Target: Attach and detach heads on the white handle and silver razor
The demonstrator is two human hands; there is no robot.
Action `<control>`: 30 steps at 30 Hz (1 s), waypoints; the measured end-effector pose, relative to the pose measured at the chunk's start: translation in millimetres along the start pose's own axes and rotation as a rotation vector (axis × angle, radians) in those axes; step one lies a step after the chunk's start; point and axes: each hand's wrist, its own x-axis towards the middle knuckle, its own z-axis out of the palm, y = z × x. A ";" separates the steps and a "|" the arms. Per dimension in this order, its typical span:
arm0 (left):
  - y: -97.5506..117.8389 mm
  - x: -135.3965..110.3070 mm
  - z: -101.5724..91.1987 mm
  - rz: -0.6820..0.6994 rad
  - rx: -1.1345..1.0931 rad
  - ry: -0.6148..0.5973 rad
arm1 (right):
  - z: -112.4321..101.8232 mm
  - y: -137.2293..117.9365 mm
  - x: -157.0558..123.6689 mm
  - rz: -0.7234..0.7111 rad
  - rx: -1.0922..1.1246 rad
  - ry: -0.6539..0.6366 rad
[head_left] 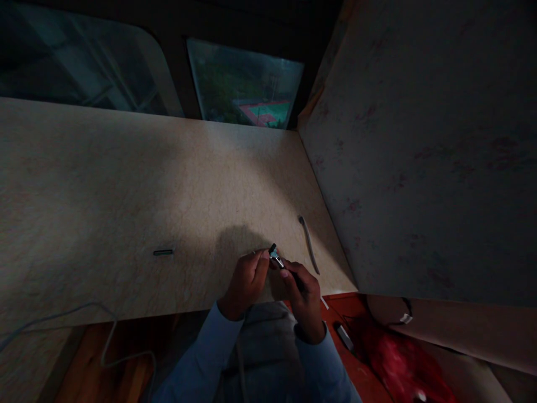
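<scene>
My left hand [246,281] and my right hand [302,294] meet over the near edge of a pale table [126,190]. Both pinch a small dark and silver object [276,256], perhaps a pen or plug tip; its body runs back into my right fist. Left fingers close on its tip. The light is dim and details are hard to make out. Both arms wear light blue sleeves.
A small dark bar [163,252] lies on the table to the left. A thin curved strip [309,244] lies to the right, near a pale wall panel [419,168]. A grey cable [84,319] trails at lower left. A red bag [398,364] sits on the floor.
</scene>
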 end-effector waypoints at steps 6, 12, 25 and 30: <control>2.9 0.5 -6.2 0.001 0.035 -0.047 | -2.7 0.1 1.2 -0.015 0.040 -0.044; 10.0 0.4 -10.3 -0.094 -0.159 -0.077 | -0.1 6.5 3.4 -0.072 0.140 -0.029; 15.6 5.3 -8.4 -0.196 -0.278 -0.039 | 0.2 12.9 4.7 -0.103 0.129 -0.005; 17.0 7.1 -6.1 -0.275 -0.357 0.092 | -0.1 10.8 5.9 -0.127 0.107 -0.013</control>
